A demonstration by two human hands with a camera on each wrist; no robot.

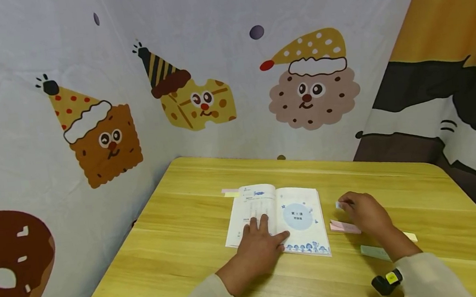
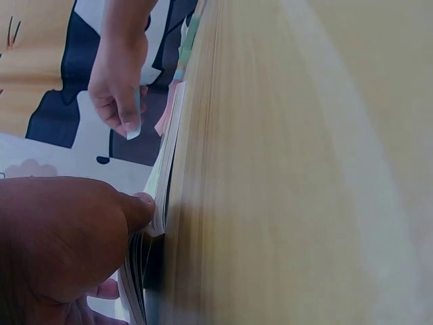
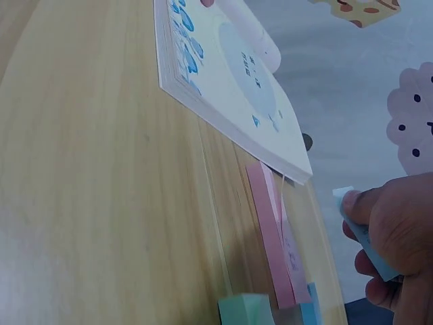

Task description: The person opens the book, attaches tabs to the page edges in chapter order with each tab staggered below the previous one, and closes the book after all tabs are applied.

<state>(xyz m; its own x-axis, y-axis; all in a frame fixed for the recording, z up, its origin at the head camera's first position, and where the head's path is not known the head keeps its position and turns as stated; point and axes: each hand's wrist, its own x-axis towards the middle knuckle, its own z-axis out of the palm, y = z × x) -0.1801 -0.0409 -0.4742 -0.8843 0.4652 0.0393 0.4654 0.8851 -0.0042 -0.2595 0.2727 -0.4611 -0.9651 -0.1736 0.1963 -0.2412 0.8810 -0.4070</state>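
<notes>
An open book [image 1: 311, 237] lies on the table, with blue drawings and a pale blue circle on its right page. My left hand [image 1: 258, 249] rests on it with fingers spread across the lower pages; in the left wrist view its thumb [image 2: 141, 208] lies at the page edge. Right of the book, my right hand [image 1: 367, 215] is raised above the table. Between thumb and fingers it pinches a light blue sticky note strip [image 3: 365, 238], whose paler end [image 3: 343, 193] sticks out past the thumb. Pink and yellow sticky tabs [image 1: 231, 193] project from the book's left edge.
A pink sticky note pad [image 1: 345, 227] lies beside the book's right edge. Nearer me are a green pad [image 1: 374, 252] and a yellow pad [image 1: 411, 237], partly behind the right forearm. Cartoon-printed cloth [image 1: 253, 132] hangs behind the wooden table [image 1: 179, 250].
</notes>
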